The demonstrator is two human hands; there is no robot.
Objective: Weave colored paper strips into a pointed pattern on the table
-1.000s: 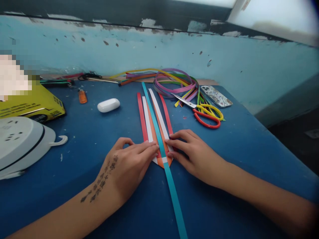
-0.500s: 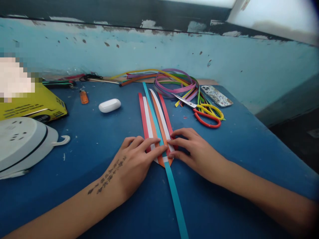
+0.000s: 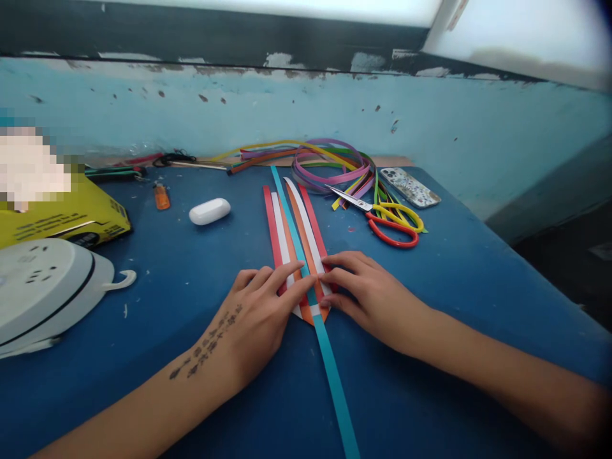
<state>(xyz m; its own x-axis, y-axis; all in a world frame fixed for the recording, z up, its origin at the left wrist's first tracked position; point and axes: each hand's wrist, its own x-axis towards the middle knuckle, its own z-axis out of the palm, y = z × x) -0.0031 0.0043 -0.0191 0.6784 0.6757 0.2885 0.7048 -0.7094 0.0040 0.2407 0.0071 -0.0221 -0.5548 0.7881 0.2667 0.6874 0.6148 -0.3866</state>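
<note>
Flat strips of red, white, orange and teal lie side by side on the blue table, fanning away from me and woven together near the front end. A long teal strip [image 3: 333, 376] runs from there toward me. My left hand [image 3: 261, 299] rests palm down on the left of the woven part, fingers stretched out, fingertips on the orange and teal strips. From the right, my right hand [image 3: 356, 287] touches the white strip [image 3: 306, 220] and red strip [image 3: 313, 220] with spread fingertips. The left red strip [image 3: 270, 220] passes under my left fingers.
Scissors [image 3: 392, 226] with red and yellow handles lie at the right, beside coiled coloured strips [image 3: 329, 167] and a phone [image 3: 410, 187]. At the left are a white case [image 3: 209, 211], an orange lighter [image 3: 161, 196], a yellow box [image 3: 102, 220] and a white round device [image 3: 57, 287].
The view has tilted up a little, so the table and its things sit slightly lower in the picture. My hands stay on the woven strips with hardly any movement.
</note>
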